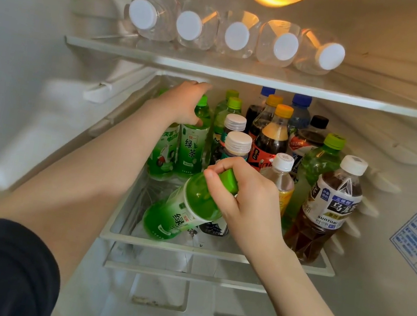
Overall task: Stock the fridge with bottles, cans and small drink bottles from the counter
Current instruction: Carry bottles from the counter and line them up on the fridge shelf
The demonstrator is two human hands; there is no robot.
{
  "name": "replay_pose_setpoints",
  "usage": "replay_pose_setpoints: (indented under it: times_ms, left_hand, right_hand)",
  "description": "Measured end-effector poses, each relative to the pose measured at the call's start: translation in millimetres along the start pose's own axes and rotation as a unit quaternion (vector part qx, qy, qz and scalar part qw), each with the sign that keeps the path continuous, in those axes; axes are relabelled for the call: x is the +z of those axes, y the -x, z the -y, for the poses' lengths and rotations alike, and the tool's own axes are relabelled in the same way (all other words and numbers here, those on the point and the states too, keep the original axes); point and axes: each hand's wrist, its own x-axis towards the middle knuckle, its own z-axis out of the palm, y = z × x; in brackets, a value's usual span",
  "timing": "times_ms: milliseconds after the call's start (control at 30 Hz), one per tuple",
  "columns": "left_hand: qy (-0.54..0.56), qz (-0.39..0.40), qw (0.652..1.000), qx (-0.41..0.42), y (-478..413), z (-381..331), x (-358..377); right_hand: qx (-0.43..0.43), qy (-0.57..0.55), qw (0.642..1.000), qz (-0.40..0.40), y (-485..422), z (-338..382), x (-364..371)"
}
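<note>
The left hand [183, 104] is curling its fingers round the neck of an upright green tea bottle [194, 142] at the left of the middle shelf [214, 253], its wrist half covering a neighbouring bottle [164, 150]; the right hand [246, 195] is gripping a tilted green tea bottle [189, 205] near the shelf's front, fingers wrapping and mostly hiding its cap; the crowded bottles [270, 137] behind are overlapping, their labels hard to read.
</note>
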Motion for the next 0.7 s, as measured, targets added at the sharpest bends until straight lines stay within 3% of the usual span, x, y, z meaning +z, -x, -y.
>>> replay_pose_setpoints:
  times_ms: [67, 200, 367, 700]
  left_hand:
    - [0.037, -0.037, 0.999, 0.003, 6.7, -0.2, -3.9]
    - [0.027, -0.204, 0.978, -0.031, 23.1, 5.5, -8.7]
    - [-0.005, -0.115, 0.988, -0.106, 36.5, 15.0, 1.8]
    - [-0.087, -0.135, 0.983, -0.09, 64.0, 2.8, -17.6]
  right_hand:
    - [-0.005, 0.001, 1.0, -0.003, -0.6, 0.2, 0.5]
    - [-0.008, 0.002, 1.0, -0.008, -2.2, 0.2, 2.1]
    - [-0.029, 0.006, 0.999, -0.016, -3.1, 1.3, 5.2]
    - [-0.05, -0.034, 0.996, -0.068, 6.1, -3.8, 8.2]
